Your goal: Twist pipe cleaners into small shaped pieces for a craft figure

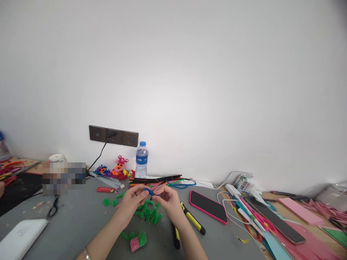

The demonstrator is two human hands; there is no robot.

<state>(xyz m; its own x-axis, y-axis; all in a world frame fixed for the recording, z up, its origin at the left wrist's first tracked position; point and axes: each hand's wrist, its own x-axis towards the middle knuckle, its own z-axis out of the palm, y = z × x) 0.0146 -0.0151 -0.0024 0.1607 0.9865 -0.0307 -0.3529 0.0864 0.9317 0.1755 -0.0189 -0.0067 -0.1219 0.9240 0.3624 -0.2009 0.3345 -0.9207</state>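
Observation:
Over the middle of the grey mat, my left hand pinches one end of a short blue pipe cleaner. The other end sits between the thumb and fingers of my right hand. Just below my hands lie several coiled green pipe cleaner pieces. A pink and green coiled piece rests nearer to me. Pliers with yellow and black handles are partly hidden under my right forearm.
A water bottle stands by the wall, beside pipe cleaner figures and loose pipe cleaner stems. Right of my hands lies a pink-edged phone near white cables. A white power bank is at the left, a red box further back.

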